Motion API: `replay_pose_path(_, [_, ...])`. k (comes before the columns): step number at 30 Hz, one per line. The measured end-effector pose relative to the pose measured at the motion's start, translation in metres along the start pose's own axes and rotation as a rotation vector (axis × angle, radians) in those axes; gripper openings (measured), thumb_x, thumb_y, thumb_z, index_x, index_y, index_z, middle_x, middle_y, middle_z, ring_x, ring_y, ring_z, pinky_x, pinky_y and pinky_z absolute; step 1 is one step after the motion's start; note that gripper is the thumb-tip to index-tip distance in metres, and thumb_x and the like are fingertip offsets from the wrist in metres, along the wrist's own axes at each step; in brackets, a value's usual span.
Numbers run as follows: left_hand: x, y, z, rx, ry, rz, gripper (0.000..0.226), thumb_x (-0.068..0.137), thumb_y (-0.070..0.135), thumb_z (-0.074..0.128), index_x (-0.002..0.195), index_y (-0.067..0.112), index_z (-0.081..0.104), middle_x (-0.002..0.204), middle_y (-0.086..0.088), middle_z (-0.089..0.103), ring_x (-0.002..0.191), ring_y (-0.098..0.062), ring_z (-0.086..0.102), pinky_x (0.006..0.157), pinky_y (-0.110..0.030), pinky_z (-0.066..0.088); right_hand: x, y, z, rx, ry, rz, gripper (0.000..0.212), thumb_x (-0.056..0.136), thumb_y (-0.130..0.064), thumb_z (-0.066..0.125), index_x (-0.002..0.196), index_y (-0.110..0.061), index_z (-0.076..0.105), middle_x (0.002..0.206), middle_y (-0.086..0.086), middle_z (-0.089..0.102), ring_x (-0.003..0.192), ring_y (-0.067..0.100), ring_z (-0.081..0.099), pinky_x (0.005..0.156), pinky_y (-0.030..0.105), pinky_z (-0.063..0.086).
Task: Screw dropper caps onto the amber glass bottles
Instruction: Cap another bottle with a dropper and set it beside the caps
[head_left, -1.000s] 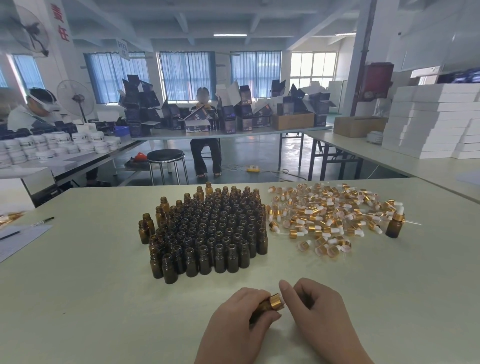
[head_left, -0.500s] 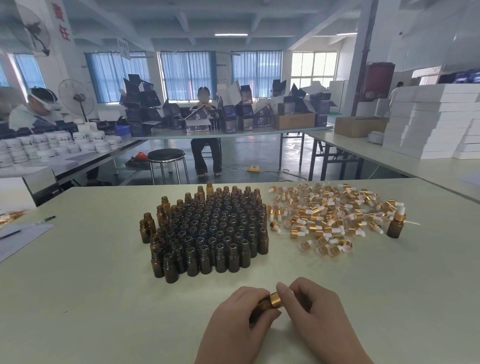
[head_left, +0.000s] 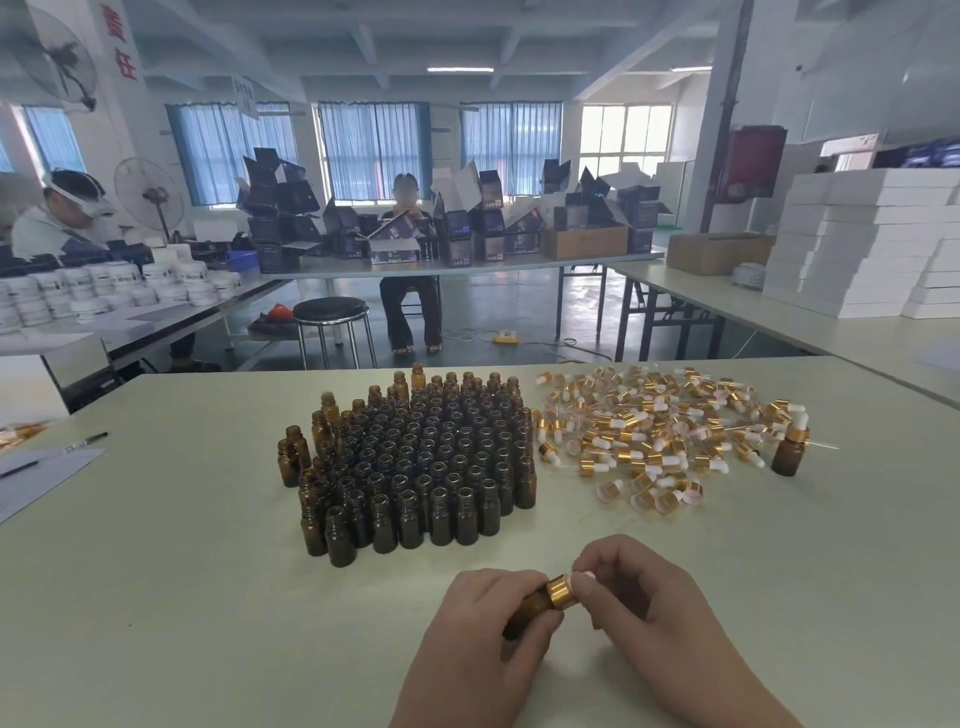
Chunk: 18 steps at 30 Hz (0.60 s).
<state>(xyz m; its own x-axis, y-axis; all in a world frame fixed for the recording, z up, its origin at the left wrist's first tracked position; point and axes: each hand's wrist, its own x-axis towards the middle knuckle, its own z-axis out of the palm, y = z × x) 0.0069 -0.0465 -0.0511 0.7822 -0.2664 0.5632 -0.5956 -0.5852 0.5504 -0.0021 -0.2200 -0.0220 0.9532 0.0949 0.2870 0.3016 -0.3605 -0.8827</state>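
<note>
My left hand (head_left: 483, 639) grips an amber glass bottle (head_left: 530, 609) lying nearly sideways near the table's front edge. My right hand (head_left: 654, 618) pinches the gold dropper cap (head_left: 560, 592) that sits on the bottle's neck; its white bulb tip peeks out between the fingers. A dense block of open amber bottles (head_left: 415, 457) stands at the table's centre. To its right lies a heap of gold-and-white dropper caps (head_left: 654, 431). One capped bottle (head_left: 790, 449) stands upright at the heap's right edge.
The pale table (head_left: 156, 571) holds papers and pens (head_left: 41, 467) at its left edge. Beyond it are a black stool (head_left: 332, 322), other work tables with dark boxes and white jars, stacked white boxes (head_left: 872, 249) at right, and two seated people.
My right hand's fingers have shifted on the gold cap, and its white bulb now shows. The bottle stays in my left hand at about the same spot.
</note>
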Motion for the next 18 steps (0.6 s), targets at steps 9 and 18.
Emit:
replay_pose_path(9, [0.000,-0.005,0.005,0.051,0.073,0.013,0.022,0.075,0.020,0.066,0.096,0.018,0.073,0.089,0.009,0.067,0.093,0.000,0.049,0.083,0.002,0.031,0.025,0.004,-0.091,-0.211,0.370,-0.075,0.026,0.088,-0.013,0.064,0.077,-0.037,0.065,0.071,-0.010,0.068,0.062,0.013,0.059,0.063,0.025,0.047])
replay_pose_path(18, [0.000,-0.005,0.005,0.019,0.064,-0.023,0.015,0.084,0.018,0.063,0.096,0.018,0.072,0.091,0.017,0.059,0.101,-0.001,0.046,0.082,-0.001,0.032,0.076,0.038,-0.171,-0.626,0.574,0.124,0.008,0.093,-0.013,0.058,0.095,-0.012,0.065,0.086,0.010,0.062,0.076,0.031,0.054,0.068,0.032,0.037])
